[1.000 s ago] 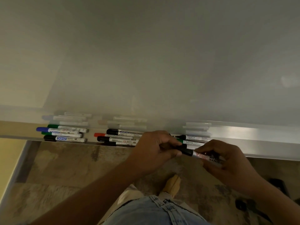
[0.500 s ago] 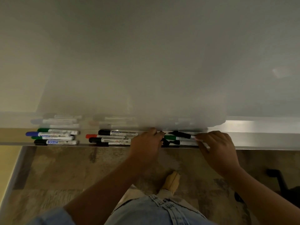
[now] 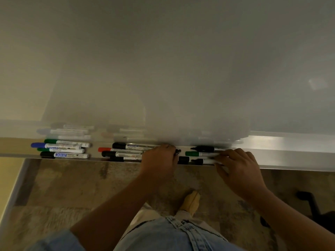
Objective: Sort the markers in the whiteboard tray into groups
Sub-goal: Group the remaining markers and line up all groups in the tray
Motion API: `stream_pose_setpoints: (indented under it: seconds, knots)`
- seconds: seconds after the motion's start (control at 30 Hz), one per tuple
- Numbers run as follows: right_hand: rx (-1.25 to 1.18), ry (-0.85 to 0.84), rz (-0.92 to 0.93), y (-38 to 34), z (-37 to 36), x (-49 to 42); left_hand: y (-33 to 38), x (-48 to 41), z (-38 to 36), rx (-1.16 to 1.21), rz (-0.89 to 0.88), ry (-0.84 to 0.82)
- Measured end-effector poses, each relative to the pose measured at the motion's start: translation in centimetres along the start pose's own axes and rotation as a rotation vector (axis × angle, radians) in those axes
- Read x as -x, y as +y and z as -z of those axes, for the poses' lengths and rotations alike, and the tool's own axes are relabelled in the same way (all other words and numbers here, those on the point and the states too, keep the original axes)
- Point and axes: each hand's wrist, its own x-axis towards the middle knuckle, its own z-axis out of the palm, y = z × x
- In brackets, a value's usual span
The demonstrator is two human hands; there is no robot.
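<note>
The whiteboard tray (image 3: 282, 156) holds three clusters of markers. On the left lie a blue marker (image 3: 54, 145), two green ones and a black one. In the middle are a red marker (image 3: 106, 149) and three black ones (image 3: 130, 146). On the right sit a black marker (image 3: 203, 148), a green marker (image 3: 197, 153) and another black one (image 3: 201, 161), with a loose black piece (image 3: 183, 159) beside them. My left hand (image 3: 159, 160) is curled over the middle cluster's right ends; a black marker end (image 3: 178, 151) sticks out of it. My right hand (image 3: 237, 169) rests spread fingertips on the right cluster's barrels.
The whiteboard (image 3: 181, 69) rises straight behind the tray and mirrors the markers faintly. Below the tray's front edge are the floor, my denim clothing (image 3: 181, 236) and a shoe (image 3: 190, 201). A dark chair base (image 3: 311, 205) stands at the lower right.
Both hands have carried a black marker from below the tray's edge up into the tray. It now lies in the right cluster, and my right hand has flattened onto the barrels.
</note>
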Motion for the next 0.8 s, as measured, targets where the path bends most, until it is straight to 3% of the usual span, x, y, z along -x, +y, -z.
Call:
stream_pose_setpoints:
  seconds: [0.3, 0.8]
  knots:
    - [-0.01, -0.193, 0.011, -0.9, 1.0, -0.9, -0.5, 0.9, 1.3, 0.189, -0.001, 0.001]
    - [-0.261, -0.054, -0.017, -0.5, 1.1, -0.4, -1.4, 2.4, 3.1, 0.382, -0.049, -0.049]
